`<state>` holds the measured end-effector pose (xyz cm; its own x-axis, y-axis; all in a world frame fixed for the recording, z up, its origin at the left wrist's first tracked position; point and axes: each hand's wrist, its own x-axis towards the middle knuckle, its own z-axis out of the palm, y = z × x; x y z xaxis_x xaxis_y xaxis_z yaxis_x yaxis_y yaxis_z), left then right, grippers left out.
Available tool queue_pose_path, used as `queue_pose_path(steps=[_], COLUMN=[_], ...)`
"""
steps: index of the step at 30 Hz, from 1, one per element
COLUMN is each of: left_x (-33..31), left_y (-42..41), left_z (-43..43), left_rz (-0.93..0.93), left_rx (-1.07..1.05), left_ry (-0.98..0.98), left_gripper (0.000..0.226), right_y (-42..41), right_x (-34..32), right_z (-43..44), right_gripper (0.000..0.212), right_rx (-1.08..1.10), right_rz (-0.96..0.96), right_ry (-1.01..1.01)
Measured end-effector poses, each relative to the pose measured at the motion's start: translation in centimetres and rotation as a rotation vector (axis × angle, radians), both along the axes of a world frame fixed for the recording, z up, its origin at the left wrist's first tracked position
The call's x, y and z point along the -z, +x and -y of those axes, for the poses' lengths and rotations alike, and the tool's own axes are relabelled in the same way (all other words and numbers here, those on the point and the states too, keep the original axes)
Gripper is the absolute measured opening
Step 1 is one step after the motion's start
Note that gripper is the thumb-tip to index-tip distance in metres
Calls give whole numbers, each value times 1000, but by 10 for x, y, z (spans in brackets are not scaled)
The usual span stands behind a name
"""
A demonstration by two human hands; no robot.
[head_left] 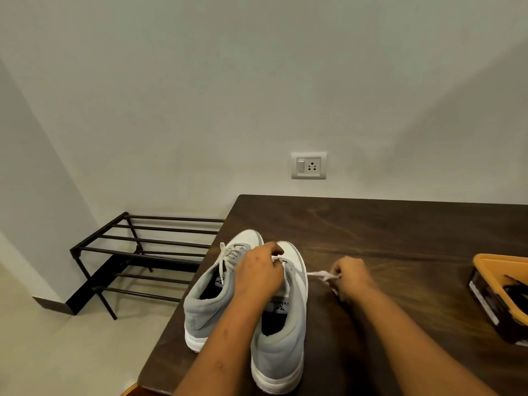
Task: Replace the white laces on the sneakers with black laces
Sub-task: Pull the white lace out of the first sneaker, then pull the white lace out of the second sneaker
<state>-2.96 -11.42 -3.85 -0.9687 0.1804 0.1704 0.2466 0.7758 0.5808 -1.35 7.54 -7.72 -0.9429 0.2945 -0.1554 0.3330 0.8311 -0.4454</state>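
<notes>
right hand (350,277): clenched round the pulled-out end of the white lace (319,274), just right of the shoe
left hand (258,270): fingers curled on that lace at the eyelets of the right sneaker (285,332)
left sneaker (205,295): touching it, laced white
table (371,224): bore both, orange-rimmed box (485,298) at the right edge

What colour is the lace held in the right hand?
White; the lace shows best in the head view.
</notes>
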Motion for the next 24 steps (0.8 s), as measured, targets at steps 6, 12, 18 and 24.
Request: queue_pose_path(steps=[6,12,18,24], left_x=[-29,-56,-33,41], left_y=[15,44,75,102], left_z=[19,105,226,308], left_rz=[212,414,358,431], left_rx=[248,162,-110,-463], left_ry=[479,1063,1067,993], left_gripper=[43,43,34,22], right_y=[-3,1,13,17], right_x=[-69,-95,-74,-12], right_z=[59,161,284,388], right_gripper=[6,6,9,14], right_rx=[-10,-265,-454,-570], right_rz=[-443,-365,-98,176], right_ry=[-587,-887,-799,-478])
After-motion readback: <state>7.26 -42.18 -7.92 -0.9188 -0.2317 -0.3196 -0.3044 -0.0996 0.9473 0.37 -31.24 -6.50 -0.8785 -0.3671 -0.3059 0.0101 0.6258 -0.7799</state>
